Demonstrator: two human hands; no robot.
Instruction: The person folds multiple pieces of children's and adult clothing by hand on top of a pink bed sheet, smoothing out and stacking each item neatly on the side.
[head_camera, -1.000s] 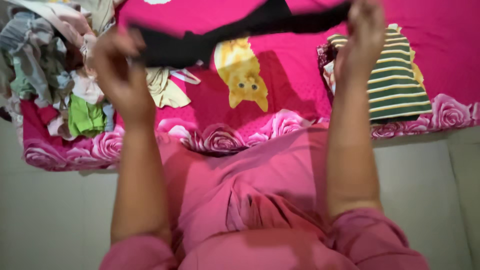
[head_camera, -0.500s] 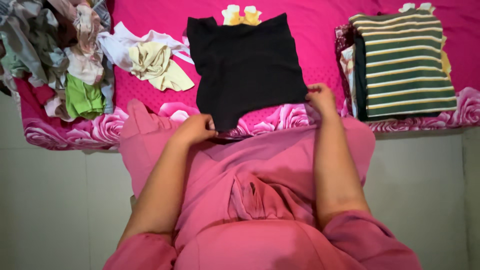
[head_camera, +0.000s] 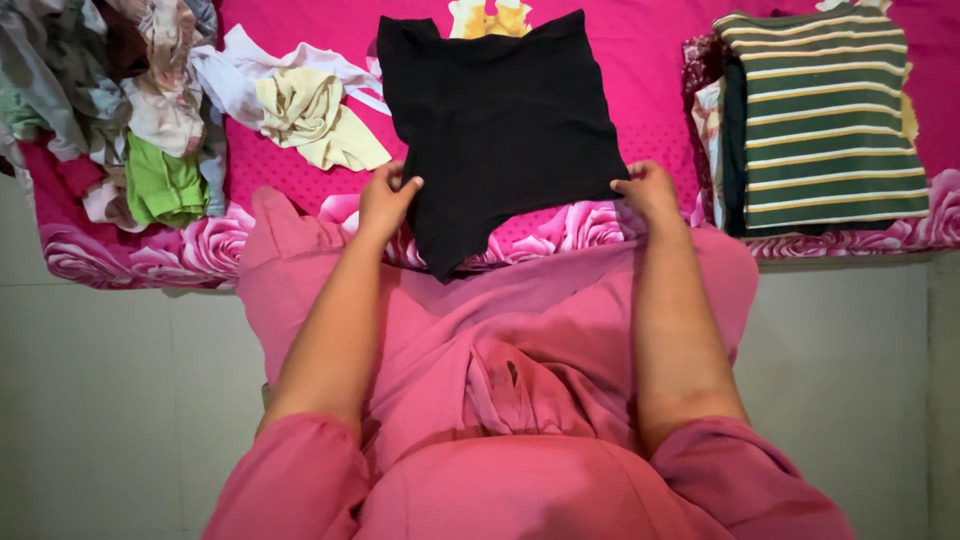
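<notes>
A black garment lies spread flat on the pink rose-patterned bedsheet. My left hand pinches its left edge near the lower corner. My right hand grips its right lower edge. The garment's bottom corner hangs toward the bed's front edge. It covers most of a yellow cat print on the sheet.
A heap of unfolded clothes lies at the left, with a cream and white piece beside it. A folded stack topped by a green striped garment sits at the right. White floor tiles lie below the bed.
The black garment came down from the air and now lies flat on the bed. My left hand has slid up along its left edge; my right hand holds the right edge.
</notes>
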